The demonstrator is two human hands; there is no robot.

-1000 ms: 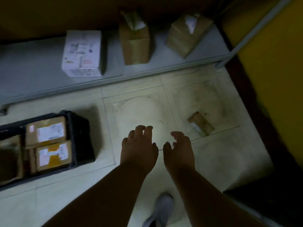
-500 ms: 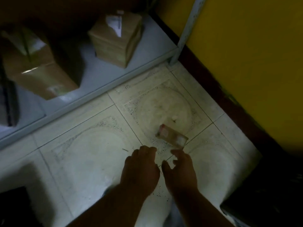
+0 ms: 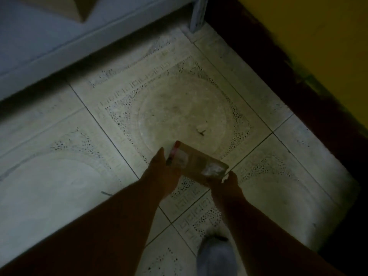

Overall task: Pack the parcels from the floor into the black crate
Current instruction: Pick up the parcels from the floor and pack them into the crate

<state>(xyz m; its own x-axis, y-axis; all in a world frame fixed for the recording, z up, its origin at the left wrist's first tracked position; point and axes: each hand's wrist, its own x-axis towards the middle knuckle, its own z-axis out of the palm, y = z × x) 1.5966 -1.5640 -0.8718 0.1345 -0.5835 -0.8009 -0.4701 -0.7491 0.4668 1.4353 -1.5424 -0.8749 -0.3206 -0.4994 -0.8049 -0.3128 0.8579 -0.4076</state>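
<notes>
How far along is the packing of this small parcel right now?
In hand: both hands are on the small brown parcel, the left hand at its left end and the right hand at its right end, low over the tiled floor. Whether it has left the floor is unclear. Left: carrying it to the crate, which is out of view.

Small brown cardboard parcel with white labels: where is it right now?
In the head view, the small brown cardboard parcel is low of centre, over the patterned tile floor, held between the left hand and right hand.
</notes>
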